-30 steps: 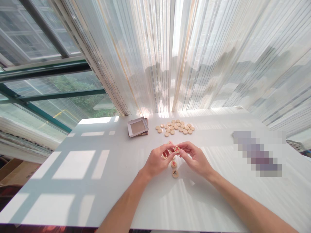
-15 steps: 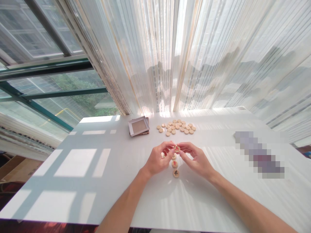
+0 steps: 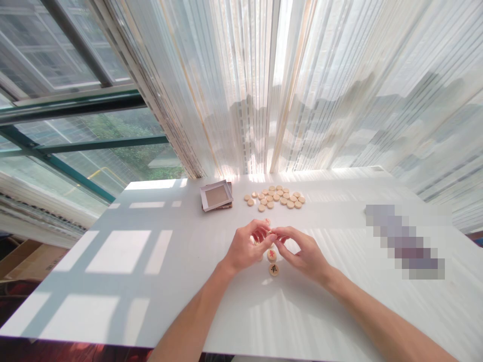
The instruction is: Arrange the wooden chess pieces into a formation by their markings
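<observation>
My left hand (image 3: 244, 249) and my right hand (image 3: 305, 251) meet over the middle of the white table (image 3: 162, 306). Their thumbs and fingertips are pinched together around a round wooden Chinese chess piece, which the fingers almost wholly hide. Just below the fingertips lies a piece with a red character (image 3: 271, 255). Nearer to me is a piece with a black character (image 3: 273, 270). Another red-marked piece (image 3: 267, 221) shows beyond the left fingers. More pale pieces are partly visible under my left hand.
Farther back lies a loose group of several blank-looking chess pieces (image 3: 284, 201). To their left is a shallow open box (image 3: 204, 205) resting on a darker part. A pixelated, blurred object (image 3: 411, 244) lies at the right. Striped sheer curtains (image 3: 241, 90) hang behind the table.
The held piece, earlier showing its red character between both hands, has turned and is now mostly hidden by the fingers. My right fingertips have shifted slightly down and left against my left ones.
</observation>
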A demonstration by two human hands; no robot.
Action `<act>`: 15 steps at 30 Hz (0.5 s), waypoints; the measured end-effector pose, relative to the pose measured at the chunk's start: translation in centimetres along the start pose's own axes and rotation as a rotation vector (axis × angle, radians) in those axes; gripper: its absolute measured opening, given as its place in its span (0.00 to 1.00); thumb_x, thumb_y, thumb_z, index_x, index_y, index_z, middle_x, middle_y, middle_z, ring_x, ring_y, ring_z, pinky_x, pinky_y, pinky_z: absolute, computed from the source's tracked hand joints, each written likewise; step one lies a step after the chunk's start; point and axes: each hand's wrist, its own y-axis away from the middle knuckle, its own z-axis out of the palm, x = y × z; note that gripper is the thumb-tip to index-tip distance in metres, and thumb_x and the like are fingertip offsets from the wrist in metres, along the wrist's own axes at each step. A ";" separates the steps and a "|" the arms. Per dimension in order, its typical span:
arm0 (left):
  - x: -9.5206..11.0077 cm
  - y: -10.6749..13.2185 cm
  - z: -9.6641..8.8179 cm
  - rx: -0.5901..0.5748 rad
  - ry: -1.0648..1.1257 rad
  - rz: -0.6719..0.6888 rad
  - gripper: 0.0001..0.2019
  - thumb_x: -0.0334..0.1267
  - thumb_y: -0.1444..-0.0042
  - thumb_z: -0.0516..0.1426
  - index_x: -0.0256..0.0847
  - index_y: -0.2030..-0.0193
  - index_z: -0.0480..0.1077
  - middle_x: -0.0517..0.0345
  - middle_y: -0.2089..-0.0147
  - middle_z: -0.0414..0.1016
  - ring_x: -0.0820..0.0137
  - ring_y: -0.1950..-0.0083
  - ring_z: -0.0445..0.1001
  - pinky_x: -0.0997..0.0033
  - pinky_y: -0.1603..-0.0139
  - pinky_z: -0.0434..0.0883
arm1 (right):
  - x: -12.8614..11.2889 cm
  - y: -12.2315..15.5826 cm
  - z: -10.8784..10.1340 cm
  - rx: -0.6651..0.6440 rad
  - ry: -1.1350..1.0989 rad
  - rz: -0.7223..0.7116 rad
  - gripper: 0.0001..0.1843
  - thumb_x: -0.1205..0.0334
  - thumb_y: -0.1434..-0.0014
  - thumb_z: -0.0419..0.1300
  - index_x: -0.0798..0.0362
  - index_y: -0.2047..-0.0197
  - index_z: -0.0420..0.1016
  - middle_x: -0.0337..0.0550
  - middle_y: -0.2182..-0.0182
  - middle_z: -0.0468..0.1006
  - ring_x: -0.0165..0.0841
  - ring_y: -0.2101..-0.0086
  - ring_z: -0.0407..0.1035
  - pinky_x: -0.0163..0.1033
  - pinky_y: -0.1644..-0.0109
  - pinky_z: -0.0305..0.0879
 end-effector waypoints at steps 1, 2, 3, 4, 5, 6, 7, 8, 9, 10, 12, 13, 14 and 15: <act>0.0 0.0 0.0 0.006 -0.003 0.004 0.10 0.44 0.40 0.61 0.41 0.58 0.72 0.59 0.67 0.78 0.72 0.67 0.76 0.72 0.62 0.73 | 0.0 0.0 0.0 -0.007 0.010 -0.014 0.13 0.63 0.34 0.58 0.44 0.47 0.73 0.42 0.60 0.82 0.36 0.66 0.77 0.45 0.58 0.77; -0.1 0.0 0.0 0.011 -0.002 0.006 0.09 0.44 0.40 0.61 0.41 0.59 0.72 0.59 0.68 0.78 0.71 0.67 0.76 0.72 0.62 0.73 | 0.0 0.0 0.0 -0.013 0.016 -0.023 0.13 0.63 0.34 0.58 0.44 0.47 0.72 0.42 0.61 0.82 0.36 0.66 0.77 0.45 0.59 0.77; -0.1 0.0 0.1 0.015 0.002 0.008 0.09 0.44 0.39 0.61 0.41 0.59 0.72 0.59 0.68 0.78 0.71 0.66 0.77 0.72 0.61 0.73 | 0.0 0.0 0.0 -0.018 0.019 -0.025 0.13 0.63 0.34 0.58 0.44 0.47 0.72 0.42 0.61 0.82 0.36 0.66 0.77 0.45 0.59 0.77; -0.1 0.0 0.1 0.017 0.009 0.010 0.09 0.44 0.38 0.60 0.41 0.59 0.72 0.58 0.68 0.79 0.71 0.66 0.77 0.72 0.61 0.73 | 0.0 0.0 0.0 -0.020 0.019 -0.022 0.13 0.63 0.35 0.58 0.44 0.48 0.73 0.42 0.60 0.82 0.36 0.66 0.76 0.45 0.59 0.77; -0.1 0.0 0.1 0.018 0.017 0.011 0.09 0.44 0.37 0.59 0.41 0.58 0.72 0.57 0.67 0.79 0.71 0.66 0.77 0.71 0.61 0.74 | 0.0 0.0 -0.1 -0.018 0.015 -0.015 0.12 0.63 0.35 0.58 0.44 0.48 0.73 0.42 0.60 0.82 0.36 0.65 0.76 0.45 0.58 0.77; -0.1 0.0 0.2 0.019 0.024 0.012 0.09 0.43 0.36 0.58 0.40 0.58 0.73 0.57 0.66 0.80 0.70 0.65 0.78 0.71 0.60 0.74 | -0.1 -0.1 -0.1 -0.014 0.008 -0.006 0.12 0.64 0.35 0.58 0.45 0.48 0.73 0.42 0.59 0.82 0.36 0.65 0.76 0.45 0.58 0.77; -0.1 0.1 0.2 0.019 0.029 0.014 0.09 0.43 0.36 0.57 0.40 0.57 0.73 0.56 0.65 0.80 0.70 0.65 0.78 0.71 0.60 0.74 | -0.1 -0.1 -0.1 -0.008 0.000 0.006 0.12 0.64 0.35 0.59 0.45 0.48 0.73 0.43 0.59 0.82 0.36 0.64 0.76 0.45 0.58 0.77; -0.1 0.1 0.2 0.019 0.034 0.017 0.09 0.43 0.35 0.57 0.40 0.56 0.73 0.55 0.64 0.80 0.70 0.64 0.78 0.71 0.60 0.74 | -0.1 -0.2 -0.2 -0.003 -0.011 0.019 0.13 0.64 0.35 0.59 0.45 0.48 0.73 0.43 0.58 0.82 0.36 0.64 0.77 0.45 0.57 0.77; -0.1 0.1 0.2 0.018 0.039 0.021 0.09 0.43 0.35 0.56 0.40 0.56 0.73 0.55 0.63 0.80 0.70 0.64 0.78 0.70 0.60 0.74 | -0.2 -0.2 -0.2 0.003 -0.023 0.035 0.13 0.63 0.35 0.59 0.46 0.48 0.73 0.43 0.58 0.82 0.36 0.64 0.77 0.45 0.57 0.77; -0.1 0.1 0.2 0.015 0.043 0.024 0.10 0.43 0.34 0.56 0.40 0.55 0.73 0.54 0.62 0.81 0.70 0.64 0.78 0.70 0.59 0.75 | -0.2 -0.3 -0.3 0.007 -0.037 0.051 0.13 0.63 0.35 0.59 0.46 0.48 0.73 0.44 0.57 0.82 0.36 0.64 0.77 0.45 0.57 0.77; 0.0 0.1 0.2 0.004 0.049 0.031 0.10 0.42 0.34 0.55 0.40 0.53 0.73 0.53 0.61 0.81 0.69 0.63 0.79 0.70 0.59 0.75 | -0.3 -0.4 -0.3 0.012 -0.064 0.083 0.13 0.63 0.35 0.59 0.46 0.47 0.74 0.44 0.56 0.82 0.36 0.63 0.77 0.45 0.56 0.77; 0.1 0.1 0.2 -0.002 0.049 0.034 0.10 0.42 0.34 0.56 0.40 0.52 0.72 0.53 0.60 0.80 0.69 0.63 0.79 0.70 0.59 0.75 | -0.3 -0.4 -0.4 0.016 -0.077 0.096 0.13 0.62 0.35 0.60 0.46 0.47 0.74 0.44 0.56 0.82 0.36 0.62 0.77 0.45 0.55 0.77; 0.2 0.1 0.2 -0.010 0.049 0.039 0.11 0.42 0.35 0.56 0.40 0.51 0.72 0.53 0.59 0.80 0.69 0.63 0.79 0.70 0.59 0.75 | -0.3 -0.4 -0.4 0.021 -0.089 0.107 0.13 0.62 0.35 0.60 0.46 0.47 0.74 0.44 0.56 0.82 0.36 0.61 0.78 0.45 0.54 0.77; 0.2 0.1 0.2 -0.017 0.047 0.044 0.11 0.42 0.35 0.56 0.41 0.50 0.72 0.53 0.59 0.80 0.70 0.63 0.79 0.70 0.59 0.75 | -0.2 -0.4 -0.5 0.026 -0.099 0.116 0.13 0.62 0.35 0.60 0.46 0.47 0.74 0.44 0.55 0.82 0.37 0.61 0.78 0.45 0.54 0.77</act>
